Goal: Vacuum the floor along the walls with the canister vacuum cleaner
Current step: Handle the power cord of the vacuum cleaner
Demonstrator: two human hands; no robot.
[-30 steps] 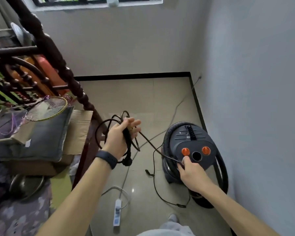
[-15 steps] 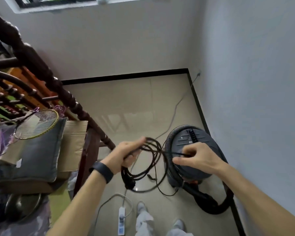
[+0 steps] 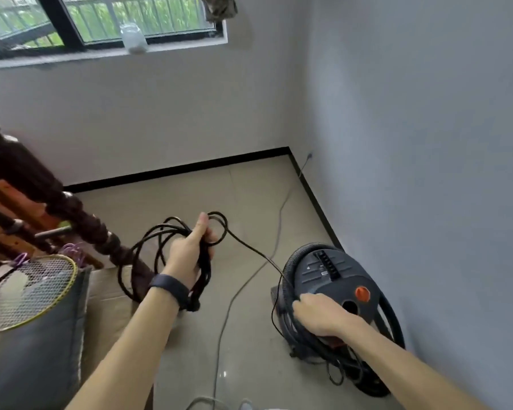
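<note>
Beige floor tiles (image 3: pixel 249 202) met white walls at a black skirting (image 3: pixel 175 170), with a barred window (image 3: pixel 101 19) high on the far wall and a jar (image 3: pixel 134 38) on its sill. Against the right-hand wall, near the corner, stood the canister vacuum cleaner (image 3: pixel 332 276) — grey lid up, an orange knob (image 3: pixel 362 292) showing, its ribbed hose (image 3: pixel 296 255) wound round the body. The left hand (image 3: pixel 187 253) was clenched around a bundle of black cord (image 3: pixel 204 273), thumb up, with loops hanging beside it. One strand ran straight from the bundle down to the vacuum's near edge. The right hand (image 3: pixel 320 315) lay on the lid, fingers curled against the hose — whether they pinched the strand could not be told. A thin grey cable (image 3: pixel 228 303) trailed across the tiles. At the left, a dark wooden banister (image 3: pixel 80 214) rose above a badminton racket (image 3: pixel 27 288).
</note>
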